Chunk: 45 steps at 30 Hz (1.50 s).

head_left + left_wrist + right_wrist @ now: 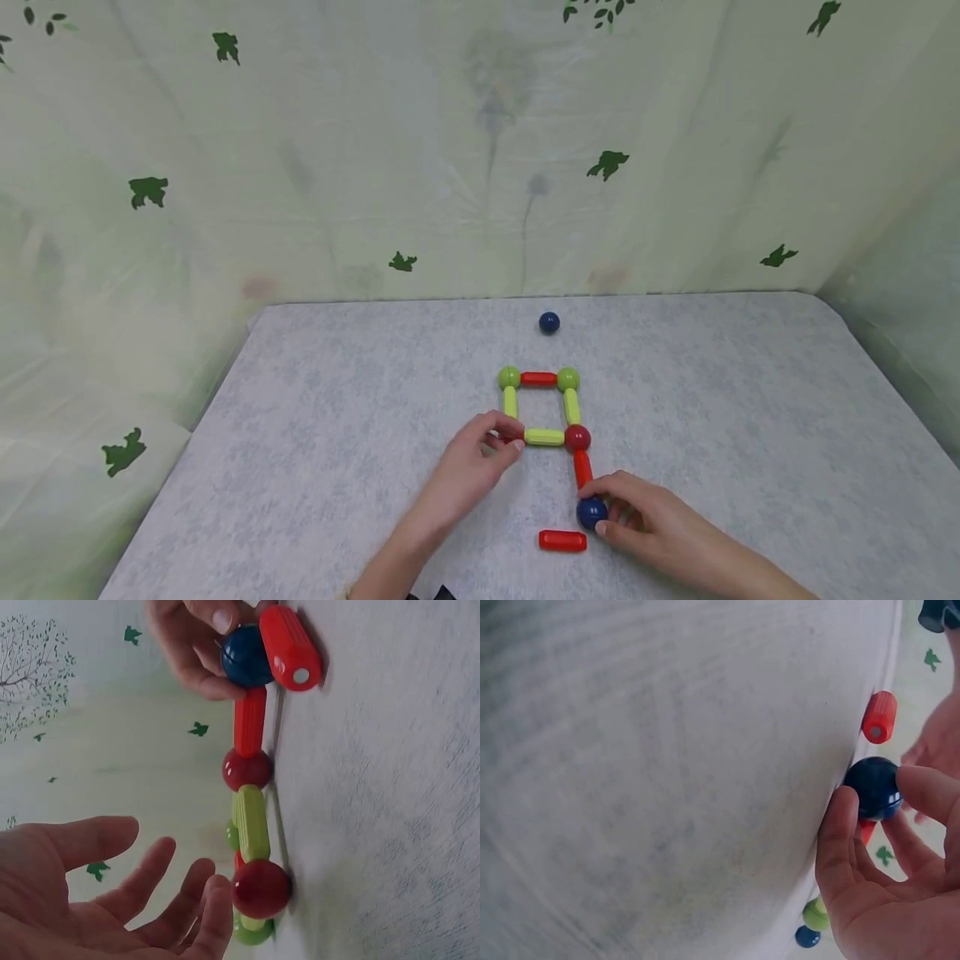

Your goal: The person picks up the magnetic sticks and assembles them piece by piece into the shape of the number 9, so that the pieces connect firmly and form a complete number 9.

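My right hand (pixel 648 521) pinches a dark blue ball (pixel 591 513) between thumb and fingers, at the near end of a red magnetic rod (pixel 582 469). That rod runs up to a red ball (pixel 577 438), one corner of a flat square of rods and balls. Beside the square's near left corner is my left hand (pixel 472 462), its fingers loosely spread around another red ball (pixel 262 889) that they mostly hide in the head view. A green rod (pixel 544 437) joins the two red balls. Two green balls (pixel 509 377) and a red rod (pixel 538 379) form the far side.
A loose red rod (pixel 562 542) lies just left of the held ball, its metal tip showing in the left wrist view. Another blue ball (pixel 549 323) sits near the far edge of the grey table (pixel 337 400). Behind hangs a pale curtain (pixel 420 167).
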{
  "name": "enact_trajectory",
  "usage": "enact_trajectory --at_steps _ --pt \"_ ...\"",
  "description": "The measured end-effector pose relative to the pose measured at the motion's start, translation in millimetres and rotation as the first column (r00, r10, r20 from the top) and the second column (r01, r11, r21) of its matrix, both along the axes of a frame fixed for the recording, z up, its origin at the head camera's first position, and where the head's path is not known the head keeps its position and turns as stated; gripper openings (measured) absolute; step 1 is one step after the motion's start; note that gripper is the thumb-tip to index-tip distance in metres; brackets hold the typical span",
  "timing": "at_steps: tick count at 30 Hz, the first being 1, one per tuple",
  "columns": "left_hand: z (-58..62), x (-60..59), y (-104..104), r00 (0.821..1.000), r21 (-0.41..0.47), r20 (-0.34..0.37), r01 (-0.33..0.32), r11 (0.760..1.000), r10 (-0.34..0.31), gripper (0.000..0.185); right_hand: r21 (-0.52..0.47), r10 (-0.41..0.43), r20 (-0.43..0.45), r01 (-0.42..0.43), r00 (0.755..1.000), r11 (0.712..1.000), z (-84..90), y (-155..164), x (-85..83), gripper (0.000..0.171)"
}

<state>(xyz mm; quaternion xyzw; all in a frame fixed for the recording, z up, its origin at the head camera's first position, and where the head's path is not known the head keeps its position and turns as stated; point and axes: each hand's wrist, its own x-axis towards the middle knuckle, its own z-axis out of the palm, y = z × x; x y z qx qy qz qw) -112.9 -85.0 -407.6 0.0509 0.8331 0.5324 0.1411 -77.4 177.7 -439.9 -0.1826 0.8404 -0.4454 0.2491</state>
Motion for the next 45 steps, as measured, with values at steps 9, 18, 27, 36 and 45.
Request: enact_trajectory --at_steps 9,18,27,36,45 --pt "-11.7 22.2 17 0.954 -0.107 0.104 0.291 0.951 -0.281 0.019 -0.011 -0.002 0.019 0.002 1.000 1.000 -0.6 1 0.1 0.033" --pt "-24.5 33.8 26 0.920 -0.248 0.099 0.393 0.886 -0.380 0.020 -0.013 -0.004 0.030 0.005 1.000 1.000 -0.9 -1 -0.8 0.032" --pt "-24.0 38.2 22 0.942 -0.253 0.055 0.335 0.908 -0.332 0.012 -0.019 -0.010 0.026 0.011 1.000 1.000 -0.7 0 0.6 0.033" --pt "-22.4 32.2 20 0.948 -0.236 0.029 0.316 0.919 -0.318 0.012 -0.017 -0.006 0.014 0.006 1.000 1.000 0.5 0 1.7 0.033" --pt "-24.2 29.5 19 0.948 -0.218 0.046 0.318 0.922 -0.316 0.016 -0.014 -0.014 0.034 0.015 0.999 1.000 1.6 -1 0.3 0.033"
